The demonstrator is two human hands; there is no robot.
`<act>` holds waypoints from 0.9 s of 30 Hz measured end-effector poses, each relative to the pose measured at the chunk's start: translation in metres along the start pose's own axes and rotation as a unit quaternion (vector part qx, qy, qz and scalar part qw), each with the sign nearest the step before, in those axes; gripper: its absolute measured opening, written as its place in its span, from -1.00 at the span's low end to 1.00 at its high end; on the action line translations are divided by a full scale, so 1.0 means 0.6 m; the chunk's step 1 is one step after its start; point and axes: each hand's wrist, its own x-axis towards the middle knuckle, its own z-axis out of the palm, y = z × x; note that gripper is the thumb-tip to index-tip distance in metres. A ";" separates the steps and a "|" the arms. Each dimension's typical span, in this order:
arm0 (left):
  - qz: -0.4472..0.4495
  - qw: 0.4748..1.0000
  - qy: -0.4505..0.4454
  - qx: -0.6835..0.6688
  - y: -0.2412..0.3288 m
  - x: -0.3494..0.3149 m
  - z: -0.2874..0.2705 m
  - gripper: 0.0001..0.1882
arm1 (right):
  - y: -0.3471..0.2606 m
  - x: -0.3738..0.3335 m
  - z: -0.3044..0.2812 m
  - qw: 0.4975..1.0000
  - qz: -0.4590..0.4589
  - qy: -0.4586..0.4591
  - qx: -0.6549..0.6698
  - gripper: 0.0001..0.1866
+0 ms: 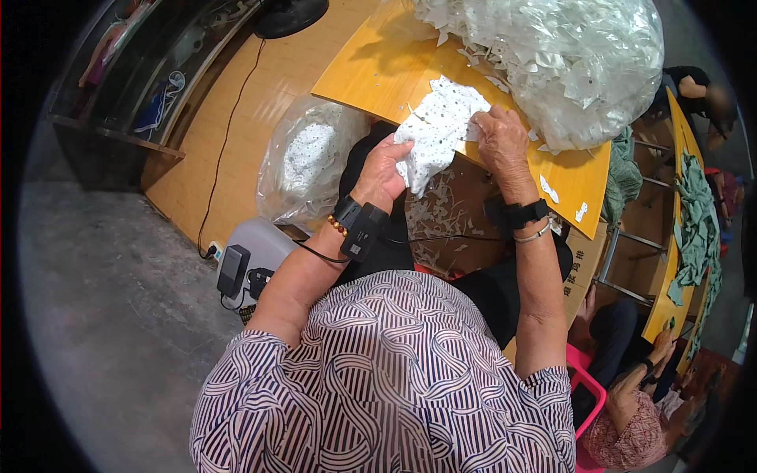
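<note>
A thin white sheet with dark specks point(438, 126), its edges jagged, spans both hands at the table's near edge. I cannot tell whether it is paper or cloth. My left hand point(383, 170) is closed on its lower left part, thumb on top. At the sheet's right edge, my right hand point(503, 140) pinches with bent fingers. The part between those fingertips is mostly hidden. The sheet's far end rests over the yellow table point(371, 67), while its near end hangs past the edge.
A big clear bag of pale scraps point(583, 71) covers the table's far right. Another plastic bag with white speckled pieces point(303, 162) stands left. Scraps point(441, 213) litter the space below. Co-workers sit at a right-hand table with green cloth pieces point(694, 221). A cable point(229, 134) crosses the floor.
</note>
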 end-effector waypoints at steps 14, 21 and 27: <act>-0.011 0.999 -0.021 0.034 0.014 -0.018 0.009 -0.64 | -0.011 0.009 -0.021 0.999 -0.002 0.025 0.040 -0.77; 0.006 0.992 -0.043 0.114 0.025 -0.021 0.037 -0.60 | -0.024 0.024 -0.024 0.992 -0.062 0.007 0.114 -0.63; -0.041 0.982 -0.130 0.134 0.054 -0.041 0.074 -0.61 | -0.038 0.016 -0.047 0.825 0.103 -0.131 0.540 -0.63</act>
